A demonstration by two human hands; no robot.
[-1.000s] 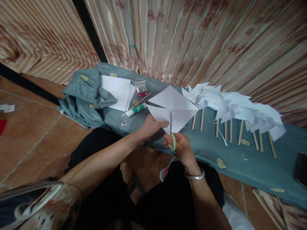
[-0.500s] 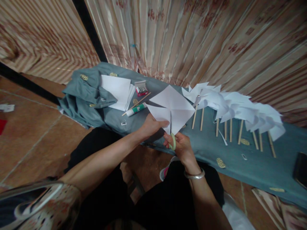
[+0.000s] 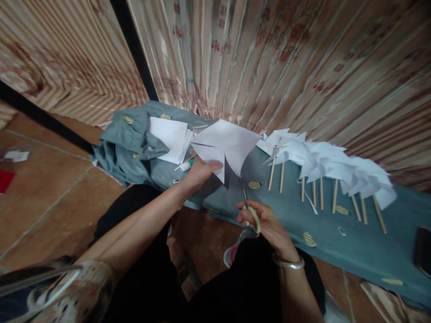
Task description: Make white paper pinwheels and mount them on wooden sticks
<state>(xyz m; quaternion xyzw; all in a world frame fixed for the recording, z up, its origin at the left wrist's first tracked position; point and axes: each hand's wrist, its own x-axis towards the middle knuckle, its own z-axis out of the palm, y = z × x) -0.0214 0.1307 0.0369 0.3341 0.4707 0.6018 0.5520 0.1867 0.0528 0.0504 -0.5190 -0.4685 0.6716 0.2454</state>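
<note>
Striped curtain (image 3: 215,67) behind, slit white paper (image 3: 232,134) in front

So your paper's held up above the cloth-covered surface (image 3: 289,211). It's roughly square, no real long axis, but one slit runs from its near side toward the middle. Your left hand (image 3: 204,172) is closer: thumb on top, pinching the flap left of that slit, arm angling in across the surface's near edge. Your right hand (image 3: 264,220) sits lower, right around that near edge, fingers curled round the scissors (image 3: 246,203), with the blades aimed away from you at the paper's near-right corner. Tips look super close to it, can't tell if they're touching. Pinwheels (image 3: 316,157) lie off to the right.
</note>
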